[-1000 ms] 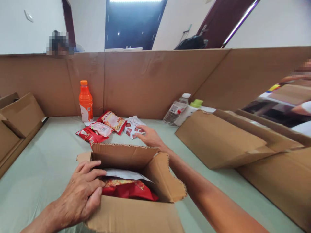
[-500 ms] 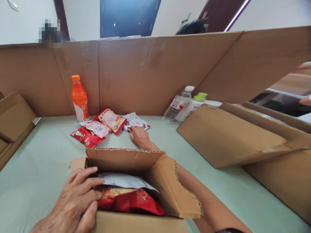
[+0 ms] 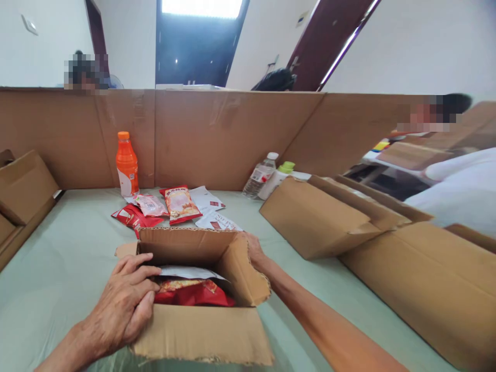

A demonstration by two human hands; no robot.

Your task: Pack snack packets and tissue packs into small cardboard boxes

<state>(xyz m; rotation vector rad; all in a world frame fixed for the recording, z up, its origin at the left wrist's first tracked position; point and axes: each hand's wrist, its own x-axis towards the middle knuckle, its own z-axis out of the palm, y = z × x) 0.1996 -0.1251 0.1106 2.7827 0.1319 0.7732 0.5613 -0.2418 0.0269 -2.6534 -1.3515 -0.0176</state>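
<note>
In front of me stands an open cardboard box [image 3: 201,330] with its flaps spread. Inside lie a red food packet [image 3: 194,294] and a white packet [image 3: 186,272] behind it. My left hand [image 3: 124,294] grips the box's left side, fingers reaching over the rim. Beyond the box's right flap, my right hand [image 3: 253,249] is closed on a white packet with "Super Meal" print [image 3: 217,220]; the flap partly hides its fingers. Close by are another white packet [image 3: 207,197], a red-and-cream packet [image 3: 180,204], a pink packet [image 3: 152,205] and a red packet [image 3: 135,216].
An orange bottle [image 3: 127,164] stands at the cardboard partition [image 3: 232,139]. A water bottle [image 3: 261,175] and a white bottle with a green cap [image 3: 277,181] lean further right. Open boxes [image 3: 318,217] line the right, another box [image 3: 27,191] the left. People are beyond the partition.
My right hand has drawn the "Super Meal" packet toward the box, uncovering another white packet behind. My left hand stays at the box. The view has tilted up, and a person has appeared at the right.
</note>
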